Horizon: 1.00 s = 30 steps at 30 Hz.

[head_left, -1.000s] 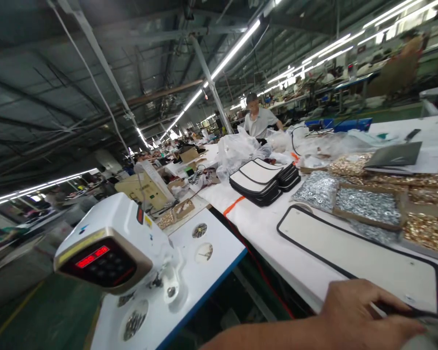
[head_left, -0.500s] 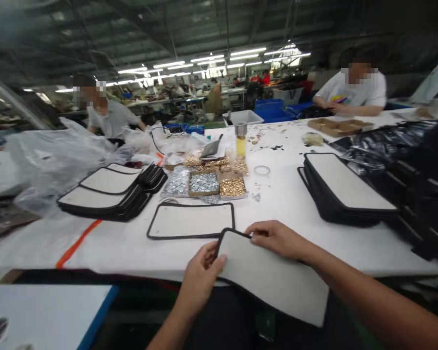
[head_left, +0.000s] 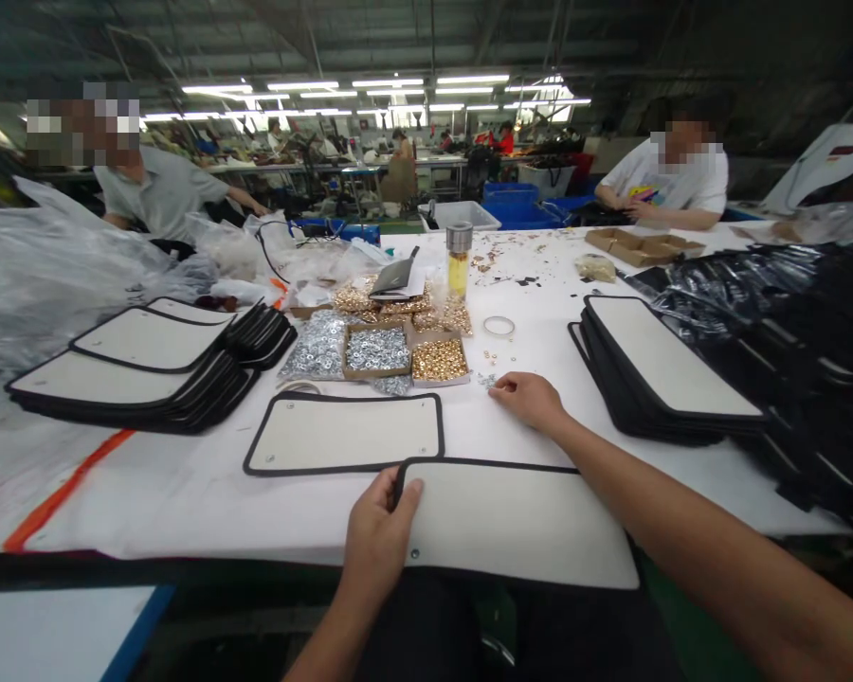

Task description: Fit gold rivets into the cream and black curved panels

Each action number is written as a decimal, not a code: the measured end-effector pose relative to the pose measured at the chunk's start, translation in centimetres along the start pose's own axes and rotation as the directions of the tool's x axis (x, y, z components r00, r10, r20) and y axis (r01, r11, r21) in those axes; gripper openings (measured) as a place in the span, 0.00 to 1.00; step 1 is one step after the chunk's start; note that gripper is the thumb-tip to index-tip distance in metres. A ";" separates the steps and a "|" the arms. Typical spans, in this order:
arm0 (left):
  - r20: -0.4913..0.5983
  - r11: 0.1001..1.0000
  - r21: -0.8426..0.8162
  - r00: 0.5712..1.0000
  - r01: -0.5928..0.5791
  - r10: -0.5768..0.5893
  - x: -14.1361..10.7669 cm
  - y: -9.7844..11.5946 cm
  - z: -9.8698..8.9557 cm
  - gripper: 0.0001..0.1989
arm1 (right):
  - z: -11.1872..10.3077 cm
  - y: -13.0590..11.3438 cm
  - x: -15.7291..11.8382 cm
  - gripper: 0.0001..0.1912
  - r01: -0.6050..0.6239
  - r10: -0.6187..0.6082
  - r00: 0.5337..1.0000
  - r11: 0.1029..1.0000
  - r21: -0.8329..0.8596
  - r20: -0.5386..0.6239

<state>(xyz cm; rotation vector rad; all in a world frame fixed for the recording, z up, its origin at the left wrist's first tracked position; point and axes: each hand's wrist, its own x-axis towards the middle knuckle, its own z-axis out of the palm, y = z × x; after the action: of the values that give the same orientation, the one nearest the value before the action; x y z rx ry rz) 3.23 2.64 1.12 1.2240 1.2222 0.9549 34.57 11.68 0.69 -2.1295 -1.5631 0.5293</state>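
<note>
My left hand (head_left: 384,526) grips the left end of a pale panel with black edging (head_left: 512,521), thumb on top. A small metal stud shows near the panel's lower left corner. My right hand (head_left: 530,400) reaches over the table, fingers pinched at a little pile of silver pieces (head_left: 487,381); whether a piece is between the fingertips is too small to tell. Another edged panel (head_left: 348,433), with metal studs near its corners, lies flat just beyond my left hand. Behind it stand a box of silver rings (head_left: 376,349) and a box of gold pieces (head_left: 439,360).
Stacked panels lie at left (head_left: 120,379) and right (head_left: 668,365). A tape roll (head_left: 499,326) and a jar with yellow contents (head_left: 458,265) stand farther back. Black bundled material (head_left: 796,350) covers the right side. Two people sit across the table.
My right hand has let go of the held panel and moved forward to the silver pieces. The panel has turned more level, and the stud at its lower left now shows.
</note>
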 end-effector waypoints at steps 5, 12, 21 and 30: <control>0.054 1.000 0.008 0.999 -0.008 0.008 -0.3 0.2 -0.2 0.16 | 0.8 0.0 -0.1 0.15 -0.006 0.005 1.000 1.000 -0.023 -0.031; 0.087 0.993 0.046 0.991 -0.108 0.103 -0.6 -0.7 -0.2 0.14 | -1.5 -0.7 -2.6 0.15 0.050 -0.010 0.987 0.968 0.245 -0.161; -0.108 0.826 0.305 0.844 -0.475 0.525 -1.3 -2.7 1.2 0.05 | -0.3 -5.8 -15.9 0.18 -0.063 -0.238 0.940 0.584 0.810 0.245; 0.122 0.554 0.420 0.650 -0.719 0.750 -1.5 -3.9 0.6 0.09 | 3.2 -3.6 -15.7 0.13 -0.111 -0.319 0.893 0.528 0.842 0.317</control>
<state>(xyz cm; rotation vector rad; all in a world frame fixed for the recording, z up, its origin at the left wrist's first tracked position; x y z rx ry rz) 3.22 0.51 -2.57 2.1961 0.9821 1.3785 25.48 -1.99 0.77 -1.1571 -1.1963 1.4689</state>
